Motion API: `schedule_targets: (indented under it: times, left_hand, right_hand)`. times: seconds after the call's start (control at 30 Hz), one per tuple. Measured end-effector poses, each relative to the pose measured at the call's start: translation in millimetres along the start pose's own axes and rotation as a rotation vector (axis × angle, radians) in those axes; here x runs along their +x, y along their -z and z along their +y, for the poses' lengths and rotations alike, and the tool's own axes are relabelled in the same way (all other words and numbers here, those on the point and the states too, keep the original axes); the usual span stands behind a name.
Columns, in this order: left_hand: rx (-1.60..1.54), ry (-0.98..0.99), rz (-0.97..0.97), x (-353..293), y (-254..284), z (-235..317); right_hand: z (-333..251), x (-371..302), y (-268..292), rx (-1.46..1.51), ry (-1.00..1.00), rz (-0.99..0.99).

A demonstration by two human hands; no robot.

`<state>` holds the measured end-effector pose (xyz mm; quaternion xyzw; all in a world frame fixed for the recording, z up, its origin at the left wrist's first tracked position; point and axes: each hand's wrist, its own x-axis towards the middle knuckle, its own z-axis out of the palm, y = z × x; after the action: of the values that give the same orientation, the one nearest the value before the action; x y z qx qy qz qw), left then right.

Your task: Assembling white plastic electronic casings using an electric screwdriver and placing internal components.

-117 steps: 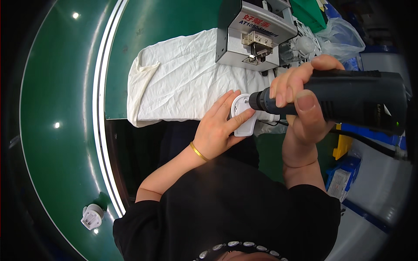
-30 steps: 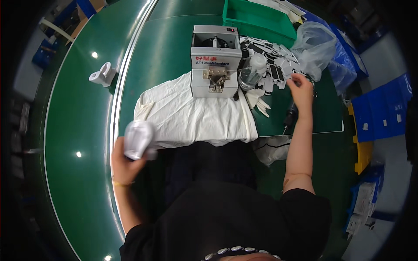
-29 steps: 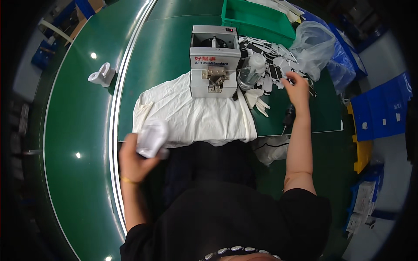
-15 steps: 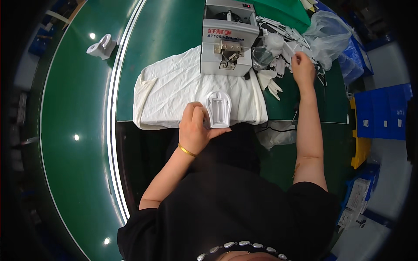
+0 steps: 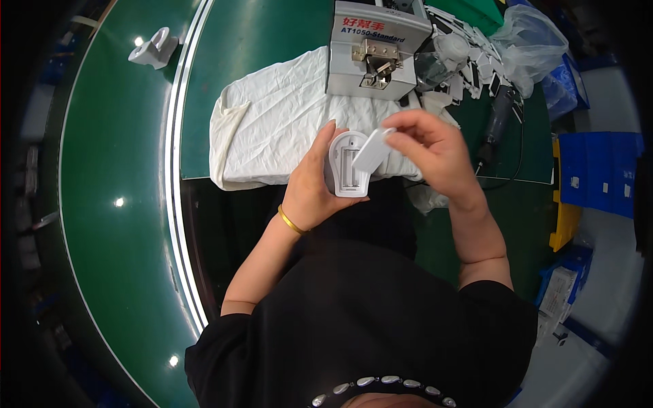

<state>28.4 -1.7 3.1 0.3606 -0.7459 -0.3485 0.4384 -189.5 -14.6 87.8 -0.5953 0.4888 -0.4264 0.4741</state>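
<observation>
My left hand (image 5: 309, 183) grips a white plastic housing (image 5: 336, 183) with one rounded end; its open battery compartment faces up. Pinched between thumb and fingers of my right hand (image 5: 432, 153) is a flat white battery cover (image 5: 371, 154). The cover is tilted and overlaps the right side of the housing in view; whether they touch I cannot tell. Both hands are over the near edge of a white cloth (image 5: 272, 129) on the green bench.
A grey machine (image 5: 374, 54) stands behind the cloth. To its right are a clear plastic jar (image 5: 435, 68), scattered white and black parts (image 5: 476, 68), a dark electric screwdriver (image 5: 498, 115) and a clear bag (image 5: 530, 44). A white moulded part (image 5: 155, 51) lies on the left-hand green surface.
My right hand has come back from the pile of parts with a white battery cover and is now beside the housing. My left hand still holds the housing.
</observation>
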Motion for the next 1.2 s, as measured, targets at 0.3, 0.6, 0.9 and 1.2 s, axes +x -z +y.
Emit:
schedule_targets:
  times: [0.3,0.6,0.9,1.2]
  left_hand:
    - [0.037,0.04,0.016,2,0,2]
    - [0.009,0.048,0.021,1,-1,0]
    - [-0.008,0.044,0.051,-1,-3,-1]
    - [-0.04,-0.01,0.03,-22,-5,16]
  right_hand:
    - [-3,12,-18,-0.158,-0.12,-0.227]
    - [1,12,-18,-0.1,-0.179,-0.201]
    - [15,6,-29,-0.752,0.33,-0.127]
    - [24,-22,-28,0.437,-0.394,-0.322]
